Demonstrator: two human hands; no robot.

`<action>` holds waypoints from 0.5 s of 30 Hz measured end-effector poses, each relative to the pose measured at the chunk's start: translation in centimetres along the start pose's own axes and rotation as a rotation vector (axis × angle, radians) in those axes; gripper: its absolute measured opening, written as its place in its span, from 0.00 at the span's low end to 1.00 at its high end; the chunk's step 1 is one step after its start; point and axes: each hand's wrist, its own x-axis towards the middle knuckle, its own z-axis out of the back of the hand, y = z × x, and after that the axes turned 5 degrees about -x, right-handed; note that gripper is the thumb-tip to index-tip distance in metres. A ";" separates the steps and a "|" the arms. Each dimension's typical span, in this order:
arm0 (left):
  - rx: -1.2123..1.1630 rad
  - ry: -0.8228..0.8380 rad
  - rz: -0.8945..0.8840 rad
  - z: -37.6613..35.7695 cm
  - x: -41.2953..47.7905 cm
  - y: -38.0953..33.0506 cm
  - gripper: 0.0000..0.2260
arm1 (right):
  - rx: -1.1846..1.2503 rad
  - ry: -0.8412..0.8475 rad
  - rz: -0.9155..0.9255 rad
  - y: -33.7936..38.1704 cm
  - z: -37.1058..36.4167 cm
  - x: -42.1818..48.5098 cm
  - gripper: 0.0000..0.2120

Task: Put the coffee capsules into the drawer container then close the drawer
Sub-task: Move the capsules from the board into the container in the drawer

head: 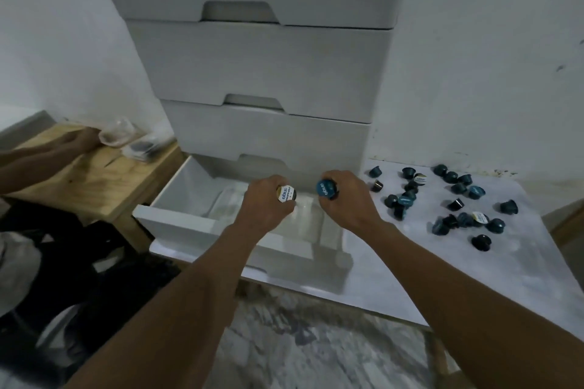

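Note:
The bottom drawer [177, 218] of a white stacked drawer unit [262, 66] is pulled out over the table's front edge, with clear inner trays [227, 204] inside. My left hand [268, 204] hovers above the drawer, shut on a white-lidded coffee capsule [286, 193]. Just to its right, my right hand [347, 199] is shut on a blue-lidded coffee capsule [327, 189], also over the drawer. Several dark and teal capsules [442, 199] lie scattered on the white tabletop to the right of the unit.
A wooden side table [94, 180] stands at the left with clear plastic containers [117, 134] on it; another person's hand [76, 140] rests there. The white table [442, 278] ends near my forearms, above a marbled floor [316, 350]. White walls stand behind.

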 end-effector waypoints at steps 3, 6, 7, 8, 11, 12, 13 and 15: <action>0.055 0.057 -0.042 3.2 0.9 3.3 0.13 | 0.017 0.011 -0.021 2.8 -3.4 0.8 0.08; 0.092 0.131 -0.071 5.5 2.0 6.4 0.16 | 0.021 0.010 -0.062 4.9 -5.9 1.4 0.08; 0.095 0.151 -0.073 6.1 2.5 7.4 0.17 | 0.021 0.010 -0.074 5.4 -6.5 1.7 0.08; 0.097 0.172 -0.075 6.6 3.1 8.2 0.18 | 0.017 0.012 -0.084 5.8 -7.1 2.0 0.09; 0.123 0.250 -0.093 7.4 4.8 10.3 0.18 | -0.009 0.079 -0.142 6.5 -8.8 3.0 0.17; 0.144 0.280 -0.097 7.6 5.5 10.9 0.18 | -0.018 0.117 -0.166 6.5 -9.4 3.4 0.19; 0.163 0.316 -0.095 7.7 6.2 11.5 0.18 | -0.030 0.161 -0.181 6.4 -10.0 4.0 0.18; 0.205 0.401 -0.087 7.7 7.7 12.5 0.18 | -0.056 0.248 -0.179 5.9 -11.1 5.3 0.15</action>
